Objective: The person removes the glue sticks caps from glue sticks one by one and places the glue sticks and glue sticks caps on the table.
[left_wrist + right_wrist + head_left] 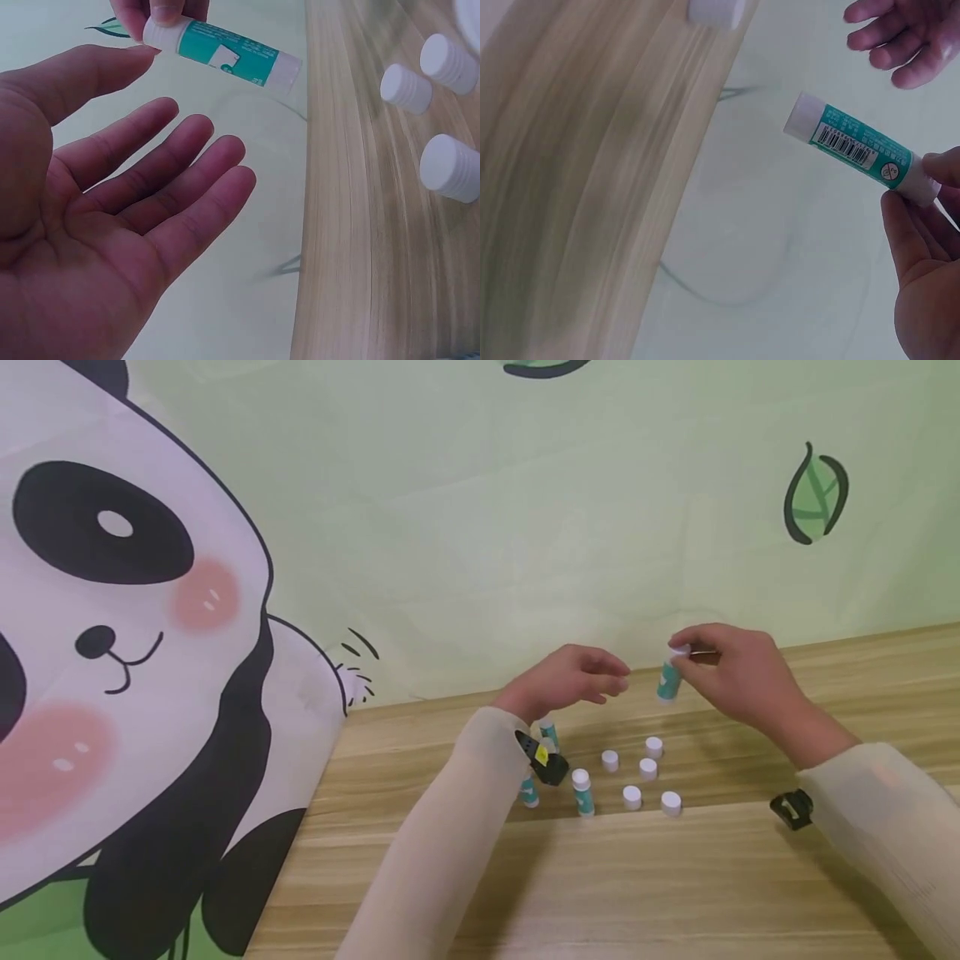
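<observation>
My right hand [742,677] pinches a glue stick [667,682] by its white top end, between thumb and fingers, holding it above the back of the table. Its teal label with a barcode faces the right wrist view, and its white lower end points away from the hand. To the left, my left hand [568,681] is held in the air with nothing in it. The left wrist view shows that palm [90,232] with the fingers spread and relaxed, the thumb tip near the held glue stick [232,56].
Several white caps [647,768] stand on the wooden table [675,885] below the hands. Left of them is an upright glue stick [582,795]; two more, one a glue stick [529,792], are partly behind the left forearm. A panda-printed cloth [480,543] hangs at the table's back edge.
</observation>
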Demonstrator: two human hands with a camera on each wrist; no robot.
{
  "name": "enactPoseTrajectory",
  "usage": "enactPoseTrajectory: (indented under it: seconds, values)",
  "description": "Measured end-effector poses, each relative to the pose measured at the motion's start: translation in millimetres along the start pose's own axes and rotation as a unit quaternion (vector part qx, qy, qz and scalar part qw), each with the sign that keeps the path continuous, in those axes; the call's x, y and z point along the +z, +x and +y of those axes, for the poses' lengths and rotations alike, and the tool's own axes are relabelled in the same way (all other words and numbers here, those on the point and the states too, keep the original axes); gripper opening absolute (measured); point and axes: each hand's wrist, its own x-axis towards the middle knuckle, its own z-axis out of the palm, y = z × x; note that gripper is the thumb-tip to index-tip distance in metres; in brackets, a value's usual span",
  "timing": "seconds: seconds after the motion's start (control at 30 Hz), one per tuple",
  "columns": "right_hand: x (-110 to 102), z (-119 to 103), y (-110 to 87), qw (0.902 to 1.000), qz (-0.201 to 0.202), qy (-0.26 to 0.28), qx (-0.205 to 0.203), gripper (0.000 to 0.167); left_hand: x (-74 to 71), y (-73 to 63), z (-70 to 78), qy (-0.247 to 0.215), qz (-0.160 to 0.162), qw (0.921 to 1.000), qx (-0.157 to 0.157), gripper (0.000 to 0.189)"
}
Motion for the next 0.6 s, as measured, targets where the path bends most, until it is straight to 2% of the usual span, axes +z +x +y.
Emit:
enactPoseTrajectory:
  seconds: [0.4,0.6]
  values:
    - [-1.8,-31.1,-15.0,0.9982,0.019,0.019,-0.053,0.024,0.7,-18.2,-0.3,-0.016,0.001,0.9998,0.011,0.035]
    - [-3.8,-49.4,-20.4,0.9954,0.026,0.04,-0.083,0.024,0.6,-26.3,-0.5,-0.033,-0.009,0.999,0.029,0.038]
